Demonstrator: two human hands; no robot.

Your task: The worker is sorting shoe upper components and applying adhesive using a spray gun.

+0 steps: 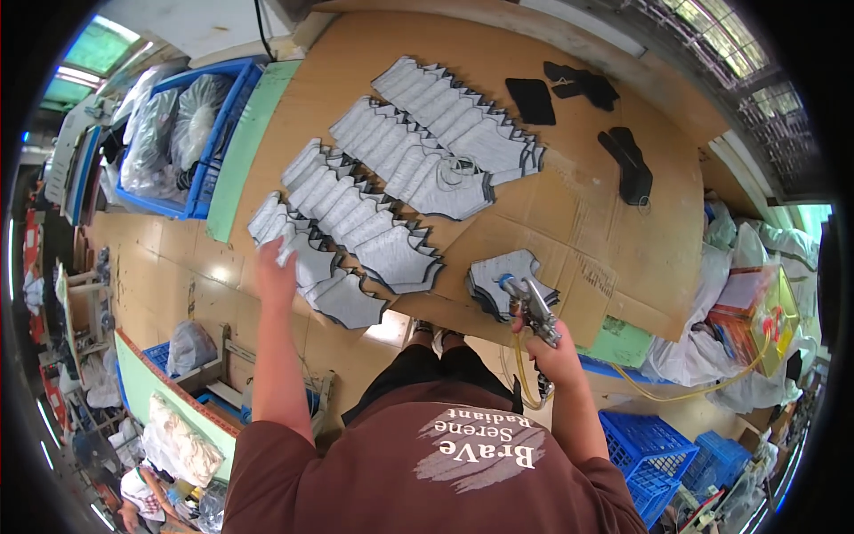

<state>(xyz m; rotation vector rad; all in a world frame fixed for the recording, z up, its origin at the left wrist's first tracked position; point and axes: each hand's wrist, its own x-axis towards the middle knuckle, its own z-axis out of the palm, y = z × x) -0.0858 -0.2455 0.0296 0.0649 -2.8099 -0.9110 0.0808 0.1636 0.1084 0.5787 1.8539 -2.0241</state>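
Left hand laid flat, fingers spread, on near end of overlapped row of grey cut pieces, row axis running up-right away from it | right hand clamped on spray gun, nozzle over small grey stack on cardboard-covered tabletop | blue crate upper left holds bagged material | left hand is nearer the rows

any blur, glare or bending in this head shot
Head view: fisheye bends the cardboard sheet edges near the rim; the left hand on the grey cut pieces is motion-blurred; the right hand with the spray gun is sharp; windows glare at the upper corners.
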